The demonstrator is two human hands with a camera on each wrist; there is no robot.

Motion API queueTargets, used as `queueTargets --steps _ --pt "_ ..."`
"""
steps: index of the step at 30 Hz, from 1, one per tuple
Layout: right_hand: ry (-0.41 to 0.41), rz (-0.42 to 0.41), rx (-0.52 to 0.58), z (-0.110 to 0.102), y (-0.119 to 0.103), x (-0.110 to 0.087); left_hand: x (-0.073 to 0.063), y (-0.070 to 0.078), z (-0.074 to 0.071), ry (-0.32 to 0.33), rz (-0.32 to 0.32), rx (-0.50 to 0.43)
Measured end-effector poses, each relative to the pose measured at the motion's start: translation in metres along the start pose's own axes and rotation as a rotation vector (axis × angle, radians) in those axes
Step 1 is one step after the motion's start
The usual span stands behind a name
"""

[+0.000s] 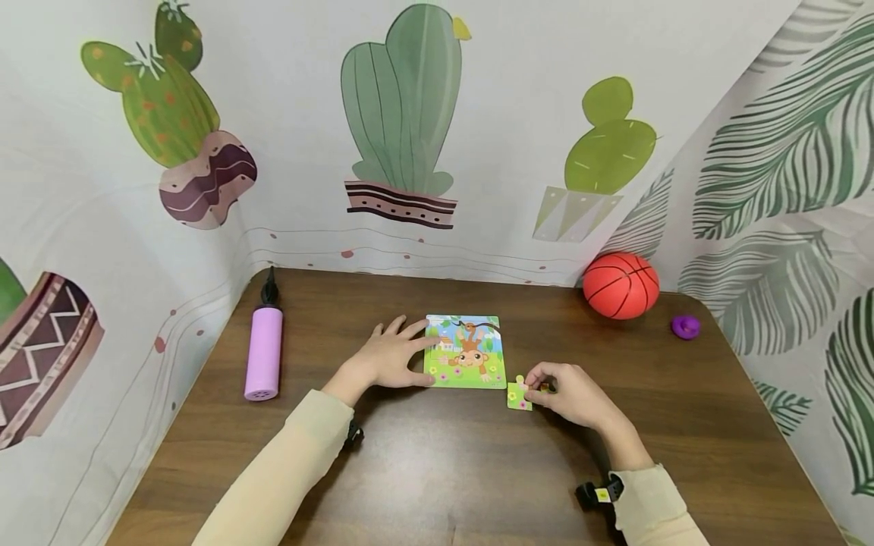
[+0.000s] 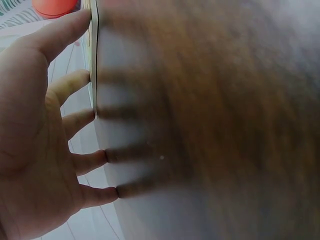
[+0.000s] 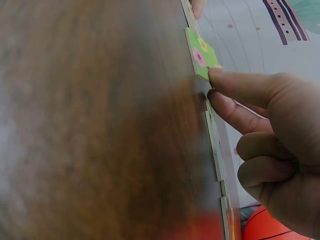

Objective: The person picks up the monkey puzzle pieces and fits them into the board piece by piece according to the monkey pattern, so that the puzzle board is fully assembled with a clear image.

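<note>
A square jigsaw puzzle (image 1: 466, 352) with a hanging monkey picture lies flat near the table's middle. My left hand (image 1: 391, 358) is spread at its left side, thumb and some fingertips touching the edge; in the left wrist view the hand's (image 2: 42, 135) other fingertips meet the tabletop. With thumb and forefinger, my right hand (image 1: 573, 394) pinches a green puzzle piece (image 1: 517, 396) with flowers, just off the puzzle's lower right corner. In the right wrist view this piece (image 3: 200, 54) is tilted up a little. More flat pieces (image 3: 214, 145) lie beyond the right hand, mostly hidden in the head view.
A purple hand pump (image 1: 264, 353) lies at the table's left. Toward the back right sit a red toy basketball (image 1: 620, 285) and a small purple object (image 1: 686, 327). Cloth printed with cacti and leaves (image 1: 403, 114) hangs behind the brown wooden table (image 1: 437, 470).
</note>
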State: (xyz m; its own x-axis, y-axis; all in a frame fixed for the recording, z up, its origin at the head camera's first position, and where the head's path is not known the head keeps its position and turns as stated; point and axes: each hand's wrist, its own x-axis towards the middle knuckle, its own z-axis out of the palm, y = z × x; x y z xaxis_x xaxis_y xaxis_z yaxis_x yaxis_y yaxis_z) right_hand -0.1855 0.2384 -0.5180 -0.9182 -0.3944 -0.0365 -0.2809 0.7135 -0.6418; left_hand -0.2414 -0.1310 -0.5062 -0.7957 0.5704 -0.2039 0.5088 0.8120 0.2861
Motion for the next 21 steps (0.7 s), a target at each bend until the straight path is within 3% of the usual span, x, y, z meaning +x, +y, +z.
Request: queueTargets --steps 4,12,21 --pt "0.001 -0.014 0.037 0.001 0.001 0.001 0.000 0.000 0.000 -0.006 0.003 0.006" --pt "0.007 -0.032 0.222 0.004 -0.009 0.008 0.000 -0.001 0.001 -0.016 -0.012 0.009" --pt "0.076 -0.063 0.259 0.025 -0.031 0.032 0.003 -0.002 0.004 -0.021 -0.028 0.021"
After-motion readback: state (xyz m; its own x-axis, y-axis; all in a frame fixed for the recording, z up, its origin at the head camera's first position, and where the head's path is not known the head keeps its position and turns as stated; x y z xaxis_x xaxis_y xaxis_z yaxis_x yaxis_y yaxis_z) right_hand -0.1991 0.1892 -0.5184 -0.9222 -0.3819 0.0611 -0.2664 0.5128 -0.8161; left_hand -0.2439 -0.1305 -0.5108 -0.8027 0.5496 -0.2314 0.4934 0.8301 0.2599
